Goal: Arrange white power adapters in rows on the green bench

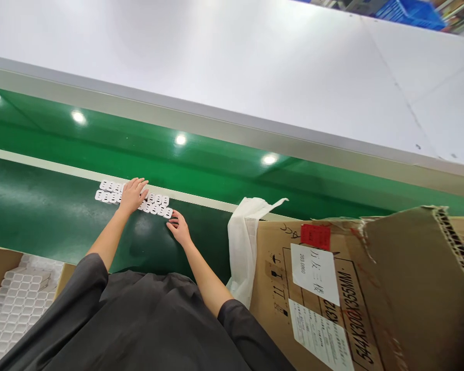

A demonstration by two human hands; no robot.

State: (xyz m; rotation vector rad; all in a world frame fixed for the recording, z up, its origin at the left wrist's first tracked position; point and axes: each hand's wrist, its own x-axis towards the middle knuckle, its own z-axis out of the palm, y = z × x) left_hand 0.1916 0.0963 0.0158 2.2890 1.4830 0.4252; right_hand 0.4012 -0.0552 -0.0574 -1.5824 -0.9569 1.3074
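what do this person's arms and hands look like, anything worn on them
The left hand and right hand are both bare, with no gloves, and the forearms are uncovered too. Loose, plain black sleeves end around the elbows, matching the dark garment between them; no markings show.

Some white pieces (153, 208) hidden under fingers of left hand (132, 196). Far beyond fingers, blue basket (412, 14) blurred, cut off by top edge.

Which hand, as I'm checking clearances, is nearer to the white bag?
Right. The right hand is apart from the white bag, at the end of the white pieces; the left hand is farther away, over them.
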